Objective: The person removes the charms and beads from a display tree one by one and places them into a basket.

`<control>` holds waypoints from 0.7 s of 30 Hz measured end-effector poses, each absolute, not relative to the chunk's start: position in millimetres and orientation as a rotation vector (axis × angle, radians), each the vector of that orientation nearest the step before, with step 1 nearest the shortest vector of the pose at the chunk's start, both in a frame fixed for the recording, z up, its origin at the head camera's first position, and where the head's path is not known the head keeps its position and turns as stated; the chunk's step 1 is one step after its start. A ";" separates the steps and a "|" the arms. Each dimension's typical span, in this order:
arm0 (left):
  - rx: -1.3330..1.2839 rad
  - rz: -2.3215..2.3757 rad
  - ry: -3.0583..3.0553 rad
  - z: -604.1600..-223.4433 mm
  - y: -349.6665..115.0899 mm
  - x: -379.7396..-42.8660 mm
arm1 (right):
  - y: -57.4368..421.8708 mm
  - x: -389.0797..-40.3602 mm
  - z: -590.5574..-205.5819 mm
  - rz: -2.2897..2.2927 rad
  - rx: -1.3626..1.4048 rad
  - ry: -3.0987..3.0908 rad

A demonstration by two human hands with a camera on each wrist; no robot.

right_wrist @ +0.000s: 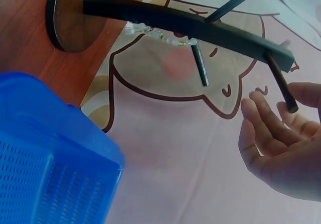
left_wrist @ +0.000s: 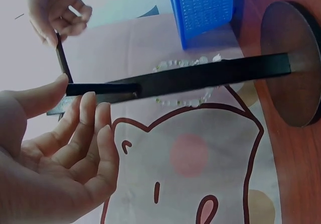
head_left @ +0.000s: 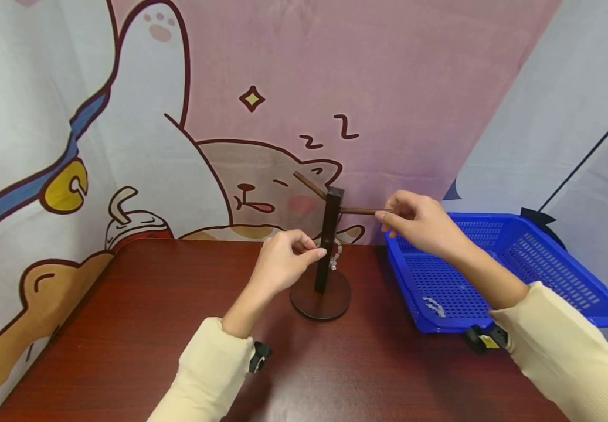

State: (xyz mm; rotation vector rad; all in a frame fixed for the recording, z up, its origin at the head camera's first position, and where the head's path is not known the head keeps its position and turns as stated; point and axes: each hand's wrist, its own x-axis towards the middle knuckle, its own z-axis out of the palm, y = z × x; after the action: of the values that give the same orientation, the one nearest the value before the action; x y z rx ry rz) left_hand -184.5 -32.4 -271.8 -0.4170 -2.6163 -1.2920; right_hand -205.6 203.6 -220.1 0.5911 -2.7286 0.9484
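A dark wooden stand (head_left: 329,234) with a round base (head_left: 321,305) stands upright on the table, several thin pegs sticking out of its post. My left hand (head_left: 282,261) pinches the tip of a lower peg (left_wrist: 100,88) between thumb and fingers. At upper right, the right hand (head_left: 420,225) pinches the end of a top peg (right_wrist: 281,82). A clear beaded bracelet (left_wrist: 183,103) hangs about the post on the lower pegs, partly hidden behind it in the head view. Neither hand touches the bracelet.
To the right sits a blue plastic basket (head_left: 573,258) with perforated walls, a clear beaded string (head_left: 433,306) lying inside. The reddish-brown table (head_left: 140,328) meets a cloth backdrop (head_left: 388,76) with cartoon cats behind the stand. Another top peg (head_left: 310,185) points up-left.
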 end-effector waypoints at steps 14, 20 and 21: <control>-0.403 -1.389 -2.597 -268.8 -45.1 -194.9 | 194.8 -185.3 -216.9 0.981 0.671 -2.749; -0.365 -1.446 -2.571 -272.0 -48.8 -203.4 | 186.0 -180.7 -215.0 1.034 0.747 -2.738; -0.359 -1.456 -2.566 -272.4 -49.2 -204.4 | 184.5 -180.1 -214.7 1.049 0.763 -2.737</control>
State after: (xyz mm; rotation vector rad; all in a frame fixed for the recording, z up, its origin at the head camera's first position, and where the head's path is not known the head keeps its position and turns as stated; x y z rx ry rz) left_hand -204.4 -49.2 -272.4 -0.3591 -2.5662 -1.4557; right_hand -180.1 184.5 -214.7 0.7628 -2.7371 1.0486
